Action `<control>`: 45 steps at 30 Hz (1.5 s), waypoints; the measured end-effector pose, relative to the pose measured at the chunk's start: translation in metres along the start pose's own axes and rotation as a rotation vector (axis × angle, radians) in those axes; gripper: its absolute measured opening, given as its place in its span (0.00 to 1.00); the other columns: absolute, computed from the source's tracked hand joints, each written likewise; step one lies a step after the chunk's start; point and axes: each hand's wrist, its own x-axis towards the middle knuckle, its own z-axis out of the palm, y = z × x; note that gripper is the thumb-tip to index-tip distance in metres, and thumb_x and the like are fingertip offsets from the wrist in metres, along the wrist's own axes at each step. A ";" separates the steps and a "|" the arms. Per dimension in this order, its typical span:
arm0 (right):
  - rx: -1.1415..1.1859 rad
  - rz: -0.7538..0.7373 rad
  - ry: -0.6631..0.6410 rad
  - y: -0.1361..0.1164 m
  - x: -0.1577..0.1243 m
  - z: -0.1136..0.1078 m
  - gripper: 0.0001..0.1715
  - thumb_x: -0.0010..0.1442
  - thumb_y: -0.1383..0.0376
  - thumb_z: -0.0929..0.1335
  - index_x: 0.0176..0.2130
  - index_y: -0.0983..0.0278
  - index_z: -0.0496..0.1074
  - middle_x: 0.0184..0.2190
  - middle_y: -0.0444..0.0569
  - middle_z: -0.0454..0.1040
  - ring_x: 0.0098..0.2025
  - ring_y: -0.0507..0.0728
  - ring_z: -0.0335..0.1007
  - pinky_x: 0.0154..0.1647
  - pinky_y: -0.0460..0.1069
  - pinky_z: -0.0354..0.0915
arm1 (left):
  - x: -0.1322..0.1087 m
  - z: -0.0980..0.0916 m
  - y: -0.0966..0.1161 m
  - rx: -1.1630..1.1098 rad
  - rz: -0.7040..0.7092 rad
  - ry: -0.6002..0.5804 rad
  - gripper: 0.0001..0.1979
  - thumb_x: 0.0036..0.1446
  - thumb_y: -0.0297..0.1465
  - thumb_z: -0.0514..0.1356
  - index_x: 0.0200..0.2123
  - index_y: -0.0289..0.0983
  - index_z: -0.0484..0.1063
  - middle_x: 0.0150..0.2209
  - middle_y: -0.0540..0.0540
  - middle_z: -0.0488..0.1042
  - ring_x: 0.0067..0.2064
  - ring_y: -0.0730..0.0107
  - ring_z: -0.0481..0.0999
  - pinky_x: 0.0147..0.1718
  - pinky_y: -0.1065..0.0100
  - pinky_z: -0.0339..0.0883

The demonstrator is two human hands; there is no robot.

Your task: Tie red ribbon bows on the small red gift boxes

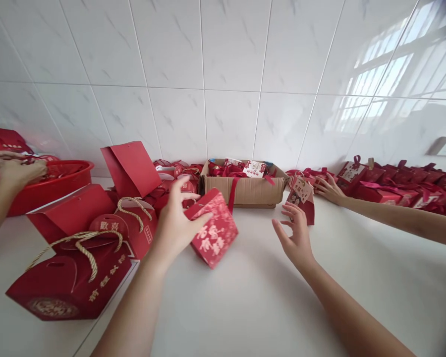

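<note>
My left hand (179,220) grips a red gift box (215,233) by its left side, the thumb over its front. The box is tilted and slightly blurred, with pale figures printed on its face. My right hand (295,233) is open with fingers apart, just in front of a small red box (307,204) that carries a beige tag (302,189). Whether the fingertips touch that box I cannot tell. Behind both hands stands a cardboard box (245,193) holding red ribbons and printed cards, one red ribbon hanging over its front.
At left are a dark red box (70,282) with rope handles, more red boxes (132,168) and a red basin (85,173). Another person's hands (22,166) work over the basin. At right, another person's hand (329,188) reaches toward rows of red boxes (405,183).
</note>
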 end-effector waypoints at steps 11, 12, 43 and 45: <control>0.399 -0.036 -0.300 -0.028 -0.009 -0.004 0.30 0.62 0.60 0.64 0.60 0.54 0.52 0.49 0.52 0.68 0.48 0.57 0.67 0.50 0.58 0.64 | -0.023 0.063 0.010 -0.462 0.147 -0.195 0.08 0.51 0.35 0.64 0.32 0.38 0.69 0.40 0.46 0.74 0.46 0.63 0.73 0.49 0.62 0.65; 0.376 -0.046 -0.281 -0.029 -0.008 -0.004 0.28 0.62 0.61 0.64 0.60 0.54 0.54 0.45 0.51 0.69 0.46 0.57 0.67 0.48 0.57 0.64 | -0.023 0.064 0.010 -0.493 0.119 -0.222 0.08 0.51 0.35 0.64 0.31 0.37 0.69 0.38 0.46 0.75 0.44 0.63 0.74 0.47 0.63 0.66; -0.308 -0.091 -0.140 0.011 0.103 0.076 0.22 0.58 0.66 0.60 0.53 0.64 0.66 0.58 0.57 0.61 0.61 0.63 0.51 0.60 0.59 0.50 | -0.023 0.074 -0.016 -0.962 -0.242 -0.500 0.11 0.47 0.37 0.67 0.24 0.34 0.75 0.21 0.52 0.67 0.24 0.77 0.66 0.26 0.73 0.60; -0.406 -0.169 -0.245 0.009 0.111 0.073 0.28 0.56 0.69 0.63 0.56 0.63 0.64 0.59 0.56 0.60 0.63 0.64 0.49 0.62 0.59 0.46 | -0.023 0.074 -0.017 -0.947 -0.231 -0.512 0.11 0.48 0.37 0.66 0.25 0.34 0.75 0.20 0.53 0.67 0.24 0.77 0.65 0.26 0.73 0.60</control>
